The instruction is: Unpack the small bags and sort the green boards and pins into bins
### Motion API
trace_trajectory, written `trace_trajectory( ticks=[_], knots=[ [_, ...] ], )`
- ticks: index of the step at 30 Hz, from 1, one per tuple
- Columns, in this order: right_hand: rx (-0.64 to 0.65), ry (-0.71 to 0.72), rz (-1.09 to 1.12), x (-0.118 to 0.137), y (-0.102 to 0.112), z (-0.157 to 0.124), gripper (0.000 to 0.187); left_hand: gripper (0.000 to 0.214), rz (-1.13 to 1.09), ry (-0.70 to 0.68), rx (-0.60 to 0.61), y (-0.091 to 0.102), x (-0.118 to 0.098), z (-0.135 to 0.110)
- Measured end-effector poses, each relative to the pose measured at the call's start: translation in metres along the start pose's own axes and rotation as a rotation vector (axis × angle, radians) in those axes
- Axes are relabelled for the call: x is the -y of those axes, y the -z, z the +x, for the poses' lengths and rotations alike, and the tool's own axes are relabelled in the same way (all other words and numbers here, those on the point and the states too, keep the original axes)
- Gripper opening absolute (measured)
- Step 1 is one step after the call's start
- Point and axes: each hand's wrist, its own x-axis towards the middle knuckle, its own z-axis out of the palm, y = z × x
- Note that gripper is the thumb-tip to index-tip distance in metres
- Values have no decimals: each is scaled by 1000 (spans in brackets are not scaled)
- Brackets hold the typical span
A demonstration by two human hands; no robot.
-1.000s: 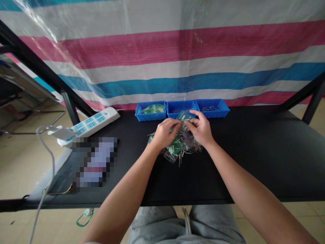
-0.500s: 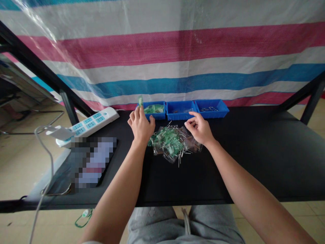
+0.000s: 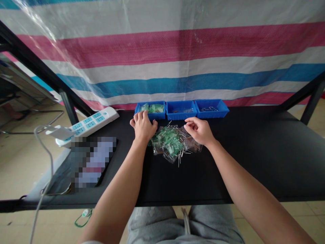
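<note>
While my left hand (image 3: 143,126) rests loosely open and empty at the near rim of the leftmost blue bin (image 3: 159,116) and my right hand (image 3: 199,130) hovers half-curled, seemingly empty, the pile of small clear bags (image 3: 169,142) between them looks light, crinkly, slippery, best pinched by a corner.

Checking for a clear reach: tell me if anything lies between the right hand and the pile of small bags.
Nothing visible does: the right hand sits directly at the right edge of the pile of small bags.
</note>
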Motion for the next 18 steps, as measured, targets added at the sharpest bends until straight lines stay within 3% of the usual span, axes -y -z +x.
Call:
trace_trajectory(
  ticks=[5, 9, 15, 18],
  knots=[
    [-67, -10, -49, -4, 1, 2, 17, 55, -92, -28, -63, -2, 0, -1],
    [-143, -37, -80, -10, 3, 4, 16, 38, -187, -107, -105, 1, -6, -1],
    [-123, -64, -111, -18, 3, 4, 15, 22, -428, -366, 248, 1, -14, -3],
    [-71, -32, -123, -15, 2, 3, 15, 24, -371, -454, 309, -3, -13, -3]
  ],
)
